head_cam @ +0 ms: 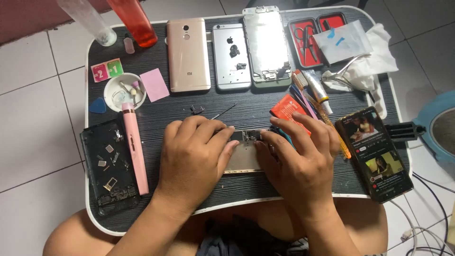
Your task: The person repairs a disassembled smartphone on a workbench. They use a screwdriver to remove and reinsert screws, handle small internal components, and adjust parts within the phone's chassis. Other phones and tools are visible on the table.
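Both hands, left [194, 151] and right [296, 154], curled over opened phone chassis [244, 159] at bench [246, 109] centre, fingertips pinching its far end; chassis mostly hidden; grip detail unclear.

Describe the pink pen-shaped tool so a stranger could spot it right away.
Start at the dark lap table and go to its left side. The pink pen-shaped tool lies lengthwise between the black tray of parts and the left hand, the only long pink stick there.

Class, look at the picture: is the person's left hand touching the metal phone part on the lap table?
Touching. The head view shows the left hand lying on the metal phone part, its fingers pressed on the top edge.
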